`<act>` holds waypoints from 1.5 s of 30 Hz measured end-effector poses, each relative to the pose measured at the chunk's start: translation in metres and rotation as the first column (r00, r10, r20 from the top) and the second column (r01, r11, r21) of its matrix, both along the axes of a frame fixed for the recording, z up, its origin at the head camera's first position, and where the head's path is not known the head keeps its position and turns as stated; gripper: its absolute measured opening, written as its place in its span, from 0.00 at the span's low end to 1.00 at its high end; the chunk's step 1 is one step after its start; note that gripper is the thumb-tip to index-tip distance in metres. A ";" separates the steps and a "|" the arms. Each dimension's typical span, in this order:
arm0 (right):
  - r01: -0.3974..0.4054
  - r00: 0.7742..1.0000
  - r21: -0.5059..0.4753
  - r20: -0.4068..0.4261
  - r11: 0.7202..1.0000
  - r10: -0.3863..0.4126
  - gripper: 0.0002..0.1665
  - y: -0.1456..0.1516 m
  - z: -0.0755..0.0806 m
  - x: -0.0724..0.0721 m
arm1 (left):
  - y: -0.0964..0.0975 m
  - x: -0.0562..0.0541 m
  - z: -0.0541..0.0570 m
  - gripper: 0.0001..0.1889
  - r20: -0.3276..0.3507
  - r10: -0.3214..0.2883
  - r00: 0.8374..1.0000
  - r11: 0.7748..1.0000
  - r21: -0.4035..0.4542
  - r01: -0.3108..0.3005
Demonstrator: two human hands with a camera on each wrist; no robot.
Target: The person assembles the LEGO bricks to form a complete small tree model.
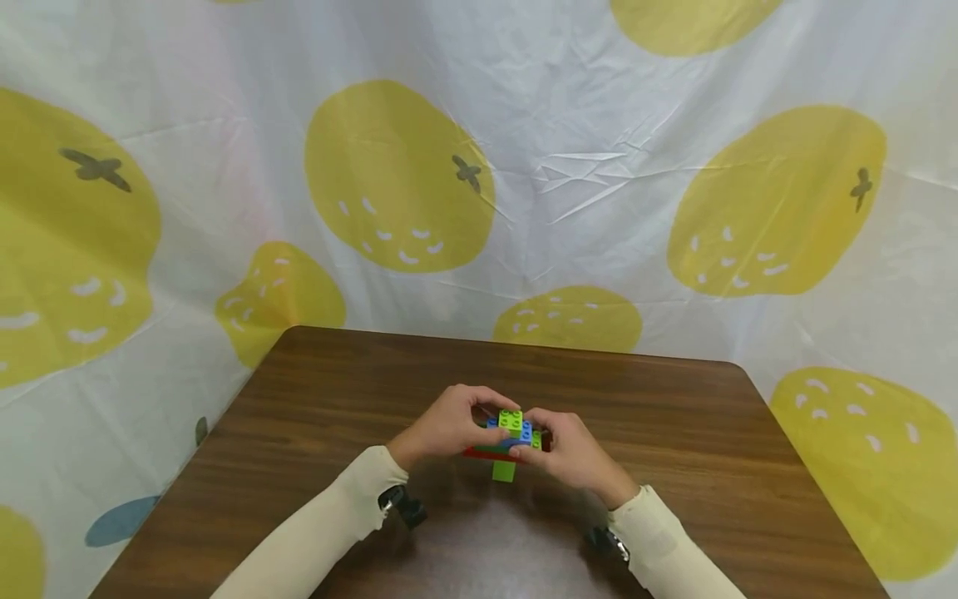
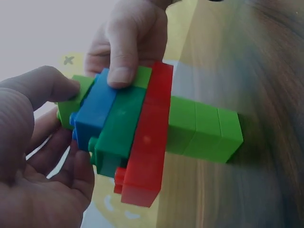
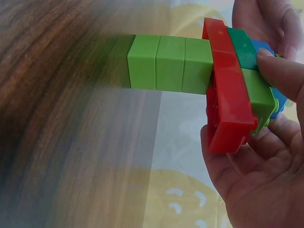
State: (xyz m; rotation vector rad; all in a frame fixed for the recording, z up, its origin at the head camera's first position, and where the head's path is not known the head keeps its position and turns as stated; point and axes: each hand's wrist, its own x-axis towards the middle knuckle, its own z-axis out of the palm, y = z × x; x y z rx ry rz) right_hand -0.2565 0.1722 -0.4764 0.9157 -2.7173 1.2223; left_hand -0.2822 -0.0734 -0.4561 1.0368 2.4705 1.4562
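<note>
A toy brick structure stands upright over the middle of the table. Its stem is several stacked light green bricks [image 3: 170, 64]; whether its foot touches the wood is hard to tell. Across the stem lies a red layer [image 2: 149, 147], topped by a dark green brick [image 2: 121, 128] beside a light green one [image 3: 259, 95]. Above them come a blue brick [image 2: 97, 111] and a light green top brick [image 1: 511, 423]. My left hand [image 1: 449, 424] pinches the top brick between thumb and fingers. My right hand [image 1: 572, 449] grips the upper layers from the right, thumb on the near side.
The brown wooden table [image 1: 359, 374] extends around both hands. Behind it hangs a white curtain [image 1: 569, 183] with yellow fruit prints. A dark wrist device [image 1: 404, 506] sits under the left cuff, and another [image 1: 604, 541] under the right.
</note>
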 end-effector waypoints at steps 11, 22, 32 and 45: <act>-0.010 1.000 -0.007 0.000 1.000 0.010 0.16 -0.002 0.000 -0.002 | 0.000 -0.001 -0.005 0.18 -0.044 0.013 0.999 1.000 0.025 -0.012; -0.008 1.000 -0.001 -0.006 1.000 0.008 0.17 -0.001 -0.001 -0.003 | 0.000 0.000 -0.012 0.20 -0.036 0.001 0.999 0.999 0.050 0.000; -0.027 0.999 0.023 -0.045 0.999 0.028 0.22 0.000 -0.002 -0.002 | -0.004 0.003 -0.020 0.23 -0.133 -0.012 0.991 1.000 0.003 0.012; -0.028 0.991 -0.037 -0.128 0.999 0.023 0.31 0.011 -0.009 0.006 | -0.022 0.013 -0.030 0.26 -0.120 0.068 0.990 0.998 0.018 -0.066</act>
